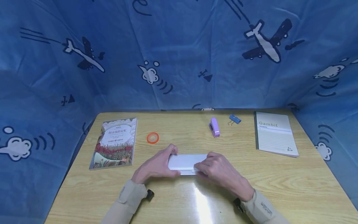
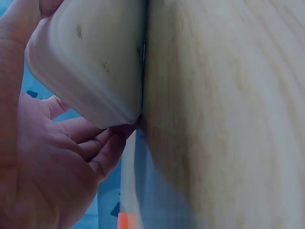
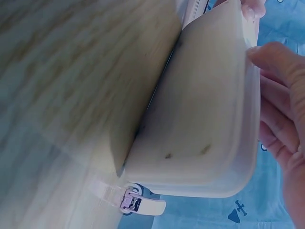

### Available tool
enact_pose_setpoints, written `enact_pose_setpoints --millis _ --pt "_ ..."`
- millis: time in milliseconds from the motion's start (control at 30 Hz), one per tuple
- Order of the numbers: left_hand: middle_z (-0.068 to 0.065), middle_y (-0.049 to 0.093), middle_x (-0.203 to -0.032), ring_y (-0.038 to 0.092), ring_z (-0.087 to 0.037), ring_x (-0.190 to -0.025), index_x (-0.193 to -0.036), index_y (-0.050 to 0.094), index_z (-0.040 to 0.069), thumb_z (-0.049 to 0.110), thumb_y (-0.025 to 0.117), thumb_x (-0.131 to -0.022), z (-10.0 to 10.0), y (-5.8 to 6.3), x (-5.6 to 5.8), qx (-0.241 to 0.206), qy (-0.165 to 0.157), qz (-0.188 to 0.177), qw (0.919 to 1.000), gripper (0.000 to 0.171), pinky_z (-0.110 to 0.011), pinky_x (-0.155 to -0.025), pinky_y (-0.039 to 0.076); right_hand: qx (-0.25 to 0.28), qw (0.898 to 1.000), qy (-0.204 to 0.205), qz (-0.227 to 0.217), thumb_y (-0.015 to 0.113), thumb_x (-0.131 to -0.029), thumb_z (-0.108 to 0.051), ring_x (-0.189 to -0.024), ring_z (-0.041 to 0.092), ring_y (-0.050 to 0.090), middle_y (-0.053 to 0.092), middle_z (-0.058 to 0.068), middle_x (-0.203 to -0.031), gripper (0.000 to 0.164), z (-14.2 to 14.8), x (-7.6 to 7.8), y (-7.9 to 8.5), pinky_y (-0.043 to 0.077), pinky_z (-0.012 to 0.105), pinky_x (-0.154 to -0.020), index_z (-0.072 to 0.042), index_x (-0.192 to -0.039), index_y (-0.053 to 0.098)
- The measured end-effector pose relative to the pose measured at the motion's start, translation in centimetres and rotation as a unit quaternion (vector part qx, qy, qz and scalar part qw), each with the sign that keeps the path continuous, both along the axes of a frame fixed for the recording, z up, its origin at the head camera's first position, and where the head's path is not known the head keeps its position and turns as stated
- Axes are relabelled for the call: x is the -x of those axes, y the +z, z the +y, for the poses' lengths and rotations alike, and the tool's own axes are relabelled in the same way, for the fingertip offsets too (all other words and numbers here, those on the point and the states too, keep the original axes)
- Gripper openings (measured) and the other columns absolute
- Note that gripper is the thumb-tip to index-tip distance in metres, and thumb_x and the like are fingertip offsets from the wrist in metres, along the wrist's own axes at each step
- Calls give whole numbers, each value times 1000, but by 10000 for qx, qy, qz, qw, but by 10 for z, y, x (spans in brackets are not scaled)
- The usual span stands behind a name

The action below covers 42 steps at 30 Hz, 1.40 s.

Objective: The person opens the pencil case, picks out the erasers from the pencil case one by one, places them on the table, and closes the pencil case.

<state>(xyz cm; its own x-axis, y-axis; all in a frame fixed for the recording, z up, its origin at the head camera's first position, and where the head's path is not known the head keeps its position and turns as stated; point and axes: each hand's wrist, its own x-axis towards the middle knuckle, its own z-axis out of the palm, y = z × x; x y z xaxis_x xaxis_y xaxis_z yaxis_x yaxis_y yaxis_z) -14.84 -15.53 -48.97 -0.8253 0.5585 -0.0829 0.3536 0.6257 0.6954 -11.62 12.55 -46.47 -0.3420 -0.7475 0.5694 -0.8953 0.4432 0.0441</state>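
A long white plastic box with rounded corners lies between my hands near the middle of the table. My left hand grips its left end, thumb on the near side and fingers at the far side. In the left wrist view, dark specks mark the underside or side of the box. My right hand holds the right part, its fingertips at the near edge beside a small latch-like detail. The right wrist view has the thumb pressed to the rim of the box; its contents are hidden.
An orange-rimmed tape roll and an illustrated book lie to the left. Behind the box are a purple stapler and a blue binder clip. A notebook lies at right. Blue printed cloth surrounds the table.
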Motion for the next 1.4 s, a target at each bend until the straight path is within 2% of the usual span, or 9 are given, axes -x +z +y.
enact_pose_setpoints --millis 367,600,733,867,1000,1167,1267,1400 --pt "3 61 -102 59 -12 -82 -118 45 24 39 84 -70 1 2 1 -49 -16 -42 10000 64 -26 -66 51 160 9989 360 269 86 -69 -7 -70 0 71 78 -9 -79 23 2 6 1 52 18 -65 -13 -88 73" --pt "5 62 -102 59 -12 -84 -115 45 25 38 86 -68 3 3 0 7 -44 77 10000 64 -25 -70 52 356 9987 308 206 82 -77 -7 -69 0 69 79 -8 -81 12 4 13 10 50 18 -62 -12 -85 74" --pt "5 62 -104 60 -11 -86 -117 46 24 36 89 -66 2 2 -2 -6 -38 125 9999 68 -25 -74 53 379 9982 364 286 85 -75 -10 -73 3 73 80 -6 -86 15 4 14 8 53 19 -64 -12 -88 78" --pt "6 60 -107 58 -11 -92 -120 46 25 39 91 -64 0 2 -7 222 1 218 9995 73 -25 -77 53 327 9971 471 492 87 -70 -10 -79 6 76 81 -3 -91 20 3 13 5 56 21 -68 -15 -88 79" --pt "7 60 -109 56 -11 -97 -122 48 26 42 91 -63 -1 3 -13 560 -39 476 9973 75 -26 -81 53 299 9962 580 573 87 -71 -12 -80 6 76 81 -3 -92 18 1 11 2 56 21 -69 -15 -87 79" --pt "9 59 -111 54 -10 -99 -125 50 24 36 91 -61 -2 6 -17 752 -191 763 9941 77 -24 -83 52 308 9960 628 559 86 -71 -12 -79 6 76 81 -3 -92 17 1 9 0 54 20 -68 -15 -87 79" --pt "8 58 -112 53 -11 -101 -126 50 23 29 93 -60 -4 8 -17 626 -322 674 9952 78 -26 -85 52 318 9961 613 550 86 -71 -11 -79 6 76 81 -3 -92 18 0 8 0 54 21 -68 -15 -87 79" --pt "3 59 -123 53 -15 -113 -134 48 19 29 97 -59 -9 6 -15 507 -246 407 9976 91 -36 -101 52 374 9963 552 542 88 -69 -10 -80 6 76 81 -3 -93 20 -1 8 0 55 22 -70 -15 -87 80"
